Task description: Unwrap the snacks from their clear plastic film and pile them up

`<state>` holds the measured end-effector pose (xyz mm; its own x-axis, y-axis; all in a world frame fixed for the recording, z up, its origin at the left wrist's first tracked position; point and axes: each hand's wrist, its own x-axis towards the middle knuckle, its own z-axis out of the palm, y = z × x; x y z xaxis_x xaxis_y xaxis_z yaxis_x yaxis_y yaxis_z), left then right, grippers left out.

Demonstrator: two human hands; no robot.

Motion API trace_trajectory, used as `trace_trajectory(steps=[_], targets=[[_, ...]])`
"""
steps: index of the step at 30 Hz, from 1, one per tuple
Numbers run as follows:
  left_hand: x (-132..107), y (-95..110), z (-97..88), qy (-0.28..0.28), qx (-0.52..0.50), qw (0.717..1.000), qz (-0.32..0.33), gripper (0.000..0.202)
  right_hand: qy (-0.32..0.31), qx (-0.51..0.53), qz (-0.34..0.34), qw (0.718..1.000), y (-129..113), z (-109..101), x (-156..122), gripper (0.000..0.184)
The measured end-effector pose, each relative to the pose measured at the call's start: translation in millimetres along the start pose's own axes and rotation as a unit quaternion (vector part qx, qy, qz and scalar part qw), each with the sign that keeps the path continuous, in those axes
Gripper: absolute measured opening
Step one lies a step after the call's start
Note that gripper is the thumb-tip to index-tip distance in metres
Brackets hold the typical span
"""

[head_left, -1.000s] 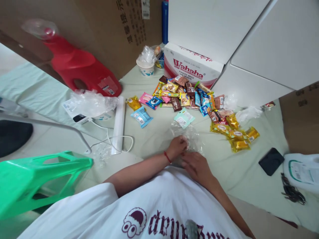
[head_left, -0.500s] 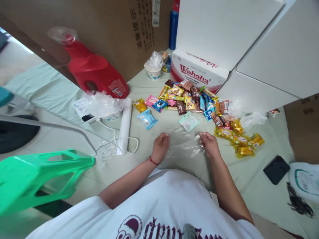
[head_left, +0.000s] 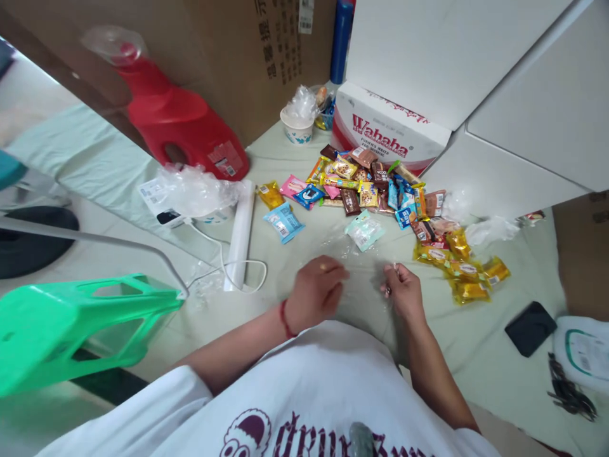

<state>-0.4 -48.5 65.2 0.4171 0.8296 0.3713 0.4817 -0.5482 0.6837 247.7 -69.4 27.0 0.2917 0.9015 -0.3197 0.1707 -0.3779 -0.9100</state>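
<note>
My right hand [head_left: 403, 293] has its thumb and fingers pinched on the edge of a clear plastic bag [head_left: 337, 240]. The bag's thin film is hard to make out against the green cloth, and its outline is unclear. My left hand [head_left: 316, 291], with a red string on the wrist, is slightly blurred. Its fingers are bent, thumb apart from them, and I see nothing gripped in it. Just beyond the hands lies a pale green packet [head_left: 364, 231]. A light blue packet [head_left: 284, 223] is farther left.
A pile of wrapped snacks [head_left: 368, 184] lies before a Wahaba-printed box [head_left: 387, 127]. Yellow packets [head_left: 464, 270] are to the right, near a black phone-like object [head_left: 530, 329]. Leftward are a red jug [head_left: 181, 120], a white cable [head_left: 221, 254] and a green stool [head_left: 90, 324].
My left hand has come off the bag's left side and turned inward, towards the right hand. My right hand stays pinched on the bag. The view has shifted slightly.
</note>
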Motion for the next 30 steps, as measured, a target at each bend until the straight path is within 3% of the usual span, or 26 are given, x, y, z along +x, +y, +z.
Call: trace_trajectory(steps=[2,6,10,13,16,19,22,25,30], targets=[[18,-11,30.3,-0.101,0.06,0.993,0.017,0.033,-0.006,-0.012,0.001,1.0,3,-5,-2,0.047],[33,-54,75.6,-0.146,0.179,0.971,-0.056,0.048,0.035,-0.032,0.024,0.999,30,-33,-14,0.049],[19,-71,79.4,-0.128,0.23,0.962,-0.068,0.055,0.02,-0.103,0.066,0.992,60,-77,-29,0.05],[8,-66,74.9,-0.134,0.246,0.957,-0.073,0.055,0.064,-0.197,0.017,0.978,55,-106,-18,0.05],[3,-61,74.7,-0.144,0.255,0.954,-0.066,0.055,0.166,-0.313,-0.091,0.931,23,-117,27,0.046],[3,-61,75.9,-0.148,0.26,0.952,-0.06,0.056,0.193,-0.434,-0.141,0.869,-16,-112,92,0.037],[4,-62,75.0,-0.15,0.259,0.953,-0.059,0.055,0.198,-0.513,-0.101,0.829,-49,-104,154,0.034],[4,-61,73.1,-0.148,0.254,0.954,-0.061,0.055,0.198,-0.542,-0.053,0.815,-68,-98,200,0.038],[3,-60,71.9,-0.142,0.247,0.957,-0.059,0.054,0.182,-0.543,0.017,0.819,-73,-88,230,0.061]])
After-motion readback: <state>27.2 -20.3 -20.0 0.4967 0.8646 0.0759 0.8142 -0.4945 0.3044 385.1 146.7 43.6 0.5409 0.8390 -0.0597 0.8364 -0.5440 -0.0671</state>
